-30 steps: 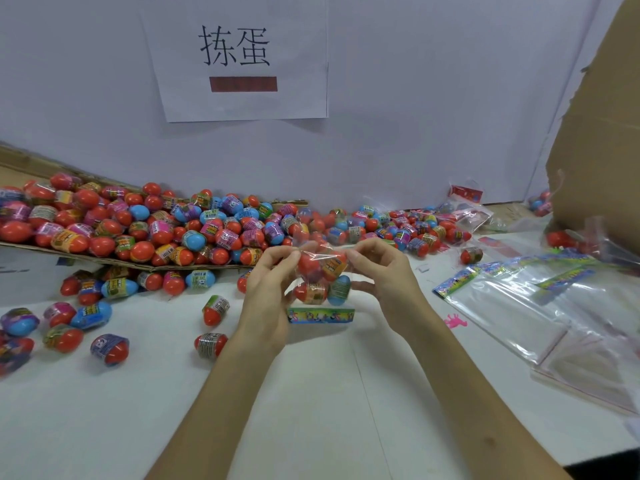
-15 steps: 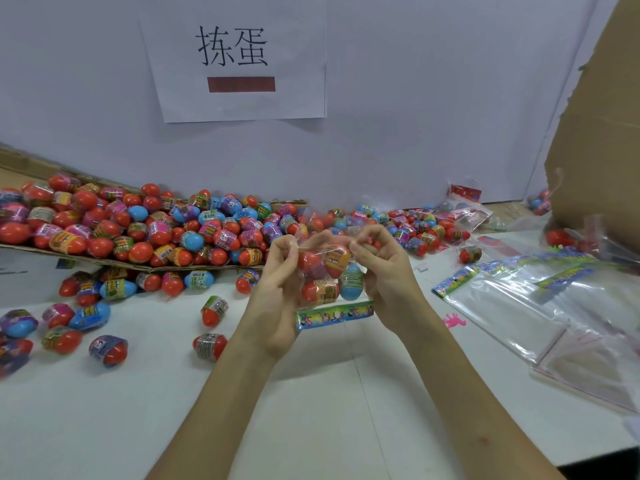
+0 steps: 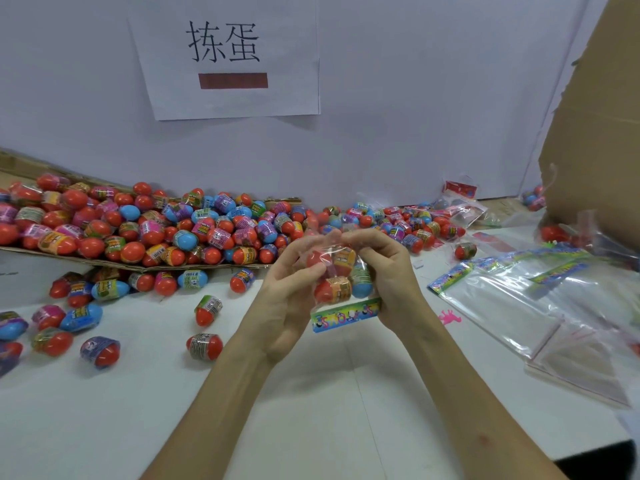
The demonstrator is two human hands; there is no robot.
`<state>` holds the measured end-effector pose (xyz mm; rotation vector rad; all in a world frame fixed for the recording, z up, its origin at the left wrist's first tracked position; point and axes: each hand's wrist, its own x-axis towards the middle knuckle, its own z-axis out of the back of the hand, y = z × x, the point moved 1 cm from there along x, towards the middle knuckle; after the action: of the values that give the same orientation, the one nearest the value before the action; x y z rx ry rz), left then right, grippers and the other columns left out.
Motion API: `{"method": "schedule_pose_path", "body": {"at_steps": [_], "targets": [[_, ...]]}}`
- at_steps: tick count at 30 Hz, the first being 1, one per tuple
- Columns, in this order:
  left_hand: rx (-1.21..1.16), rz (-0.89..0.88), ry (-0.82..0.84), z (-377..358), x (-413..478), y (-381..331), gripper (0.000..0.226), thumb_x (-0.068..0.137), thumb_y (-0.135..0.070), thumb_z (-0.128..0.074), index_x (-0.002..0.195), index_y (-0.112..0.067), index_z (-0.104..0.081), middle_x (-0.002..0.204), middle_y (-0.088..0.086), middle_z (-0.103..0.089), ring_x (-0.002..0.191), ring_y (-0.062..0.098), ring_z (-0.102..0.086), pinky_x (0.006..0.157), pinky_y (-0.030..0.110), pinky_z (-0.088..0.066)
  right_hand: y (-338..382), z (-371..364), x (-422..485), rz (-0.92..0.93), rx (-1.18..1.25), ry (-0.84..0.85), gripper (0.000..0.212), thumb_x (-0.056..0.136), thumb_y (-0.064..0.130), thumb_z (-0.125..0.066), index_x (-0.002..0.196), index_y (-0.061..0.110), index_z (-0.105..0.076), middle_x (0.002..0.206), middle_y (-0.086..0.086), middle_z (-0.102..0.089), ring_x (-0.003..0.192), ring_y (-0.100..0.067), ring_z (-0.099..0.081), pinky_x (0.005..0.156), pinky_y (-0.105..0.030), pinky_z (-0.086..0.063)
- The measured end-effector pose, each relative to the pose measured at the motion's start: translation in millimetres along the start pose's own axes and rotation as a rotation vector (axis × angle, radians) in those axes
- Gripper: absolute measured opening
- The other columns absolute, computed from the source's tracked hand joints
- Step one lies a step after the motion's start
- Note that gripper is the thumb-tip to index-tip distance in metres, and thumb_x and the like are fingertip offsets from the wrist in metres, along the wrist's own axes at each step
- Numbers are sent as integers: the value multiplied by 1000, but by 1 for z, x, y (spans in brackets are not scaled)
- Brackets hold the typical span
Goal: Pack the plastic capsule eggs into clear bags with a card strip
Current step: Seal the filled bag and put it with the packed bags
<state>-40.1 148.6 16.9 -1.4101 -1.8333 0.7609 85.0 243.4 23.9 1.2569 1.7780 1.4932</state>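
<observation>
A white worktop carries a heap of capsule eggs at ten o'clock and empty clear bags at three o'clock. At centre, above the worktop, a person's left hand and right hand hold a filled bag (red and blue eggs inside), the fingers of both curled and pinching its upper part. A card strip lies across the bag's bottom, at six o'clock.

The clear bag is raised above the desk at centre. It holds red and blue capsule eggs. A colourful card strip runs across its lower edge, tilted up to the right. Loose capsule eggs are heaped far left and scattered near left. Empty clear bags lie flat at right.
</observation>
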Motion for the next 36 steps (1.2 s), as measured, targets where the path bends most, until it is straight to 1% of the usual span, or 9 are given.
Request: {"method": "schedule_pose_path", "body": {"at_steps": [5, 13, 18, 22, 26, 28, 31, 34, 36], "targets": [[-30, -26, 27, 0, -2, 3, 24, 90, -15, -56, 75, -23, -74, 139, 3, -67, 123, 22, -68, 84, 34, -61, 2, 1, 1, 33, 50, 33, 41, 98, -6, -49, 76, 17, -76, 90, -4, -72, 82, -19, -70, 62, -29, -58], [-130, -11, 98, -2, -6, -1, 18, 82, -14, -58, 66, -19, -66, 144, 8, -63, 128, 30, -64, 78, 31, -60, -1, 2, 1, 2, 196, 127, 51, 95, -7, -44, 66, 21, -75, 94, -3, -70, 86, -20, -67, 69, -30, -59], [-161, -12, 105, -5, -9, -2, 29, 88, -11, -46, 65, -18, -62, 142, 9, -65, 123, 29, -67, 78, 33, -61, 0, -1, 0, -41, 304, 217, 22, 79, 4, -58, 65, 17, -69, 101, -8, -63, 87, -24, -64, 69, -34, -57], [-161, -17, 83, -5, -11, -4, 35, 90, -8, -40, 63, -19, -60, 135, 9, -69, 115, 25, -72, 73, 28, -60, 2, 1, -2, -47, 400, 316, 20, 77, 4, -58, 66, 16, -70, 97, -4, -68, 82, -19, -69, 64, -31, -58], [-194, -6, 115, -4, -11, -4, 33, 90, -8, -40, 66, -19, -59, 140, 11, -66, 123, 30, -68, 86, 34, -60, 6, -3, -1, -25, 434, 453, 9, 72, 17, -80, 70, 15, -72, 106, -6, -66, 97, -24, -68, 78, -37, -59], [-217, -9, 138, -4, -10, -5, 29, 89, -10, -42, 67, -19, -59, 141, 12, -65, 125, 31, -66, 89, 34, -58, 6, -2, -1, -32, 384, 439, 5, 72, 13, -77, 71, 16, -73, 108, -7, -65, 101, -27, -65, 82, -39, -58], [-183, -17, 124, -2, -10, -7, 30, 89, -11, -42, 67, -19, -60, 135, 10, -69, 121, 28, -69, 83, 33, -59, 5, 4, 1, -56, 296, 378, 23, 82, 8, -56, 84, 19, -75, 108, -7, -68, 98, -28, -66, 78, -36, -59], [-235, -4, 138, 0, -9, -8, 30, 90, -10, -43, 69, -16, -62, 117, 10, -75, 102, 25, -75, 67, 29, -60, 5, 7, 4, -68, 201, 341, 27, 87, 12, -58, 111, 15, -70, 112, -10, -69, 99, -29, -69, 80, -38, -60], [-233, 3, 124, 1, -8, -7, 26, 88, -10, -45, 69, -15, -61, 125, 14, -72, 104, 27, -74, 69, 31, -59, 4, 10, 6, -114, 117, 274, 28, 86, 16, -64, 113, 15, -70, 113, -12, -70, 97, -30, -70, 79, -39, -60]]}}
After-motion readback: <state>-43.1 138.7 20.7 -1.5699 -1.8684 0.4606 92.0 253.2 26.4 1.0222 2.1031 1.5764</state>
